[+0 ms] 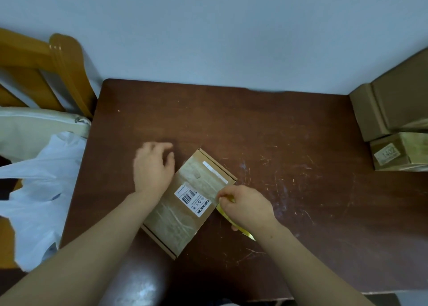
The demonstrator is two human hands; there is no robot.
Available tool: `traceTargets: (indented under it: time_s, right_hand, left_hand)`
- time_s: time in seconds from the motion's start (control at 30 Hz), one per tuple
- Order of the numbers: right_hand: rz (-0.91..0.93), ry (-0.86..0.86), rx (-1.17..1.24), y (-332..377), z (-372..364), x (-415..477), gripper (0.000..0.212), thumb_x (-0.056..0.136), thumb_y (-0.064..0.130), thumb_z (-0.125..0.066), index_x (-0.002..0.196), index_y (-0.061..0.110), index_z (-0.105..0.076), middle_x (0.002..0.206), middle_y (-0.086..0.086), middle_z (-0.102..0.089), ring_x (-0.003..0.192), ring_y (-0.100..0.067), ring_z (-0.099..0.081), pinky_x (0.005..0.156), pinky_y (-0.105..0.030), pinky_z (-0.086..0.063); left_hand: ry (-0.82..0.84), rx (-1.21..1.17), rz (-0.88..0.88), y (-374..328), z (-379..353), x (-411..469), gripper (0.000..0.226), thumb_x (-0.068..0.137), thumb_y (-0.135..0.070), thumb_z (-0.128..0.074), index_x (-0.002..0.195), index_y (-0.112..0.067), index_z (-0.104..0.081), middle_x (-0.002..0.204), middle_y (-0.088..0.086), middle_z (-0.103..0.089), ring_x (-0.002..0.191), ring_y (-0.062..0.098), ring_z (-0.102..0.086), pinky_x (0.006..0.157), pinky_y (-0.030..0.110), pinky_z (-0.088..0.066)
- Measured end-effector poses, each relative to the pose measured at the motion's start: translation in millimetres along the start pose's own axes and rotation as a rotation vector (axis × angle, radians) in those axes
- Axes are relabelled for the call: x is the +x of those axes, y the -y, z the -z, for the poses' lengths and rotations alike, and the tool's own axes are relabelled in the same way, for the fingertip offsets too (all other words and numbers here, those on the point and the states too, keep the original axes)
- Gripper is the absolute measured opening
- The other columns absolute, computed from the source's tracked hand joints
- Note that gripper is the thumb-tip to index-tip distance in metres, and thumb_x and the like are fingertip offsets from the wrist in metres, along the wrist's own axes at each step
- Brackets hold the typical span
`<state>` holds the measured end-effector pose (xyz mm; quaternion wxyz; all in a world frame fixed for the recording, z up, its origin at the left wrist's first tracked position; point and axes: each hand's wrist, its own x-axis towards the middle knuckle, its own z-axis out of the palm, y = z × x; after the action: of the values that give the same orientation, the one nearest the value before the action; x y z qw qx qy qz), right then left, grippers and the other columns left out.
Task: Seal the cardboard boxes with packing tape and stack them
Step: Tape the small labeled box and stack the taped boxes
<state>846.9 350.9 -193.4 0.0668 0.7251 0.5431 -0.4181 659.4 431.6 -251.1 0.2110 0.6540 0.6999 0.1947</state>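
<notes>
At the middle of a dark brown, scratched bench (289, 132) lies a small, flat cardboard box (196, 166), turned at a diagonal to the viewer. Its lid is closed, and wide clear packing tape (171, 222) runs along the length of its top, wrinkled and shiny in places. The tape passes beside a white barcode label (192, 198) and may cover its edge.

The left hand (154, 166) rests on the bench at the box's upper left side. Its fingers are loosely bent and hold nothing (it is a little blurred, so whether they touch the box cannot be told).

The right hand (245, 206) is at the box's right edge with its fingers curled. Thumb and forefinger pinch a narrow yellow tool (245, 232), which pokes out beneath the hand. It may be a cutter, but what it is cannot be told for sure.

At the bench's far right edge stand other cardboard boxes (393, 111), piled one on another. The lower one (391, 155) also shows glossy tape.

Judging from this, sealing of the middle box is nearly done, with the tape laid and probably only its end at the right edge left to trim or press down. The box is not yet on the pile, so moving it there remains.

To the left are a wooden chair (58, 69) and a white plastic bag (46, 189).
</notes>
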Motion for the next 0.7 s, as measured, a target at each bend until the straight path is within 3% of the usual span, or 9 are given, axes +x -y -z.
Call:
traceTargets:
  time_s: [0.07,0.13,0.33,0.4,0.5,0.63,0.7]
  right_hand:
    - [0.011,-0.002,0.017,-1.6,-0.4,1.7,0.026,0.093,0.033,-0.038,0.101,0.043,-0.06,0.07,0.012,-0.069,0.046,-0.001,-0.063,0.056,-0.019,-0.045]
    - [0.027,-0.005,0.032,-3.0,-0.7,3.3,0.025,0.093,0.034,-0.038,0.101,0.043,-0.06,0.075,0.014,-0.068,0.043,0.0,-0.061,0.054,-0.02,-0.046]
    - [0.053,-0.074,0.164,-18.5,2.5,4.4,0.026,0.093,0.034,-0.047,0.076,0.05,-0.057,0.067,0.024,-0.063,0.042,-0.003,-0.062,0.054,-0.021,-0.045]
    - [0.06,-0.088,0.206,-24.3,3.1,5.3,0.022,0.093,0.033,-0.049,0.079,0.047,-0.06,0.059,0.03,-0.059,0.04,-0.002,-0.059,0.052,-0.019,-0.043]
    - [0.08,-0.108,0.221,-29.6,2.5,7.2,0.018,0.093,0.034,-0.051,0.083,0.044,-0.062,0.057,0.039,-0.055,0.038,0.002,-0.054,0.045,-0.011,-0.034]
    - [0.084,-0.099,0.335,-36.9,0.8,8.6,0.019,0.092,0.033,-0.055,0.081,0.044,-0.065,0.06,0.031,-0.061,0.041,-0.004,-0.06,0.051,-0.017,-0.044]
    - [0.09,-0.094,0.371,-38.7,0.1,10.4,0.013,0.091,0.034,-0.056,0.089,0.042,-0.066,0.068,0.032,-0.063,0.044,-0.003,-0.061,0.051,-0.015,-0.045]
  left_hand:
    - [0.165,-0.079,-0.04,-7.2,-6.5,-15.4,0.026,0.095,-0.028,-0.054,0.111,-0.014,-0.068,0.109,0.007,-0.061,0.102,0.023,-0.053,0.08,0.031,-0.039]
    - [0.282,-0.095,0.01,-12.2,-12.6,-24.5,0.034,0.095,-0.036,-0.051,0.119,-0.015,-0.063,0.114,0.003,-0.057,0.103,0.02,-0.053,0.081,0.033,-0.044]
    - [0.453,-0.185,0.14,-23.3,-7.7,-11.8,0.027,0.093,-0.045,-0.053,0.108,-0.025,-0.044,0.106,-0.004,-0.054,0.084,0.01,-0.059,0.073,0.037,-0.053]
    - [0.484,-0.229,0.142,-25.8,-4.8,-6.0,0.035,0.09,-0.05,-0.056,0.108,-0.024,-0.043,0.1,-0.006,-0.058,0.084,0.011,-0.061,0.075,0.038,-0.054]
    - [0.484,-0.247,0.144,-27.8,-2.0,-0.4,0.046,0.087,-0.053,-0.058,0.115,-0.02,-0.046,0.105,-0.003,-0.059,0.089,0.013,-0.059,0.075,0.032,-0.051]
    - [0.575,-0.151,0.136,-26.3,-1.1,0.0,0.058,0.092,-0.055,-0.046,0.132,-0.012,-0.047,0.117,0.007,-0.061,0.106,0.024,-0.059,0.089,0.039,-0.049]
    - [0.608,0.005,0.125,-28.2,1.3,-5.3,0.065,0.094,-0.059,-0.032,0.141,-0.014,-0.038,0.129,0.013,-0.056,0.121,0.03,-0.052,0.101,0.043,-0.041]
